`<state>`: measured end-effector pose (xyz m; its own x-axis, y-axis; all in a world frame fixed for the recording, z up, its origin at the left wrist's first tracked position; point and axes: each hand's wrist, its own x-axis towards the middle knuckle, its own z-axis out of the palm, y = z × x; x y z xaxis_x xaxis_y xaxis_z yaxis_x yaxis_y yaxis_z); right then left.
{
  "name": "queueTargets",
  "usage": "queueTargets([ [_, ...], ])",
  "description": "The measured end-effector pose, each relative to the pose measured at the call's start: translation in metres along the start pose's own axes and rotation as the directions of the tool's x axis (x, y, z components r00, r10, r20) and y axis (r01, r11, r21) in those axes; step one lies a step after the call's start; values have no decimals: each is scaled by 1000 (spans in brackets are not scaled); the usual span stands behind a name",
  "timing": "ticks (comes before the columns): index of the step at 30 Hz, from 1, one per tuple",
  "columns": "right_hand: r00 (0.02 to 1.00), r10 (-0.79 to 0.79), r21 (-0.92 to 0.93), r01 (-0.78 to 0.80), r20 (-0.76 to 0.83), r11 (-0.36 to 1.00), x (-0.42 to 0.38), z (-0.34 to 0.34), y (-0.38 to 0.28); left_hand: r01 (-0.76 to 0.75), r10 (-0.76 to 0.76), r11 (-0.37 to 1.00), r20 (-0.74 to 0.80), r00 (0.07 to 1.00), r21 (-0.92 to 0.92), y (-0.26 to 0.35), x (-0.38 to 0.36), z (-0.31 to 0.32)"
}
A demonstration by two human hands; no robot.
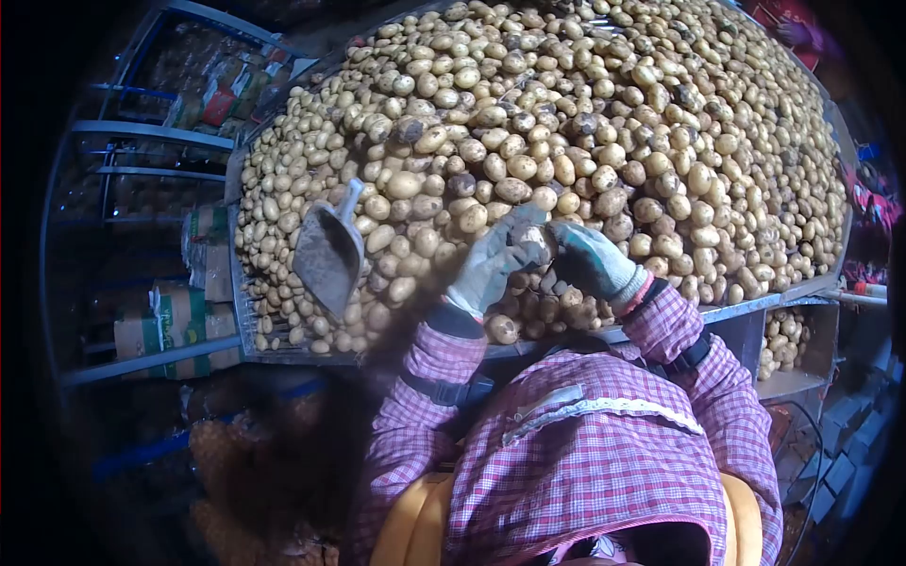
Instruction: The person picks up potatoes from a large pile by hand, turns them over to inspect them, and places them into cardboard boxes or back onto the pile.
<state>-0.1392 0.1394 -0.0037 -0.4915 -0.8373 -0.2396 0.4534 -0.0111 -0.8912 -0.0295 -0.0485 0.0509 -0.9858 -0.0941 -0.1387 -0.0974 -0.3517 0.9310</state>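
Observation:
My left hand, in a pale grey-green glove, is closed around a pale, dirt-marked potato just above the near edge of a big heap. My right hand, gloved the same way, meets that potato from the other side with its fingers curled against it. Part of the potato is hidden by the gloves. Loose potatoes of many sizes, some with dark patches, lie around and beyond both hands. To the left, a metal scoop rests on the heap, its handle pointing away from me.
A metal-edged sorting table bears the heap. Below its right side is a compartment with more potatoes. Blue metal rails and printed cartons stand at the left. Another person's pink sleeve shows at the far right corner.

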Motion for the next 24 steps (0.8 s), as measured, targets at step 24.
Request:
queueTargets([
  [24,981,-61,-143,35,-185,989,-73,12,-33,242,-281,909,71,957,339,-34,38,39],
])
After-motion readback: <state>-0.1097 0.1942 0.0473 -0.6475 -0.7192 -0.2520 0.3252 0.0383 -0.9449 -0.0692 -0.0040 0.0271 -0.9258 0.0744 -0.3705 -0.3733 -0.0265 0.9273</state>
